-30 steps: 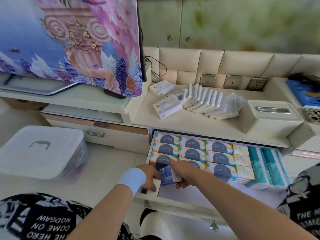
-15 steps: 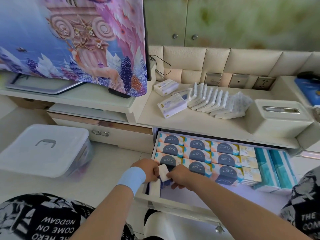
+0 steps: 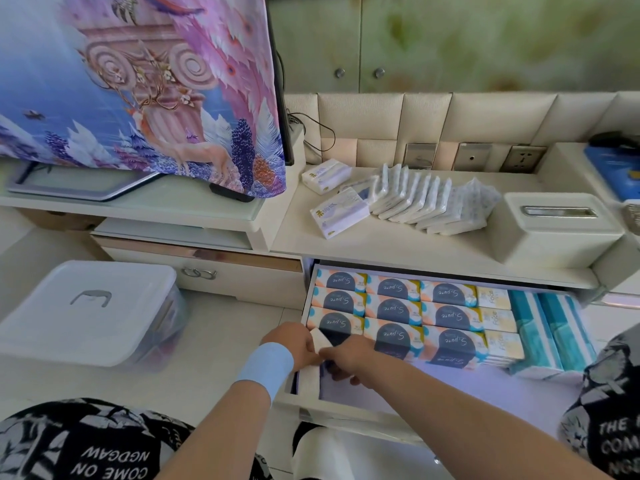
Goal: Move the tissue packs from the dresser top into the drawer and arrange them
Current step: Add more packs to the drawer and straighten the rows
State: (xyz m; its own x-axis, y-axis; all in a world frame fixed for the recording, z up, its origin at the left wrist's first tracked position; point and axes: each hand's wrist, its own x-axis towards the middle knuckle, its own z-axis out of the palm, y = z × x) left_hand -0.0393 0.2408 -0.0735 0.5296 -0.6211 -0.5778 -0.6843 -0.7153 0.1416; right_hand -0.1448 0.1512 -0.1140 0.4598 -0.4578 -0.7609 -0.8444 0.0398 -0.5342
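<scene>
The open drawer (image 3: 346, 407) under the dresser top (image 3: 398, 244) holds rows of dark-blue-and-orange tissue packs (image 3: 394, 310), yellow packs and teal packs (image 3: 550, 327) on the right. At the drawer's front left corner my left hand (image 3: 294, 344) and my right hand (image 3: 349, 358) both grip one tissue pack (image 3: 320, 341), standing on edge against the drawer's left wall. On the dresser top lie two white packs (image 3: 339, 211) and a leaning row of several white packs (image 3: 422, 199).
A cream tissue box (image 3: 554, 230) stands on the dresser top at right. A covered TV (image 3: 138, 84) sits on the low stand to the left. A clear lidded storage bin (image 3: 83, 310) rests on the floor at left. My knees frame the bottom.
The pack in my hands turned from lying flat with its blue face up to standing on edge, and moved down toward the drawer's left wall.
</scene>
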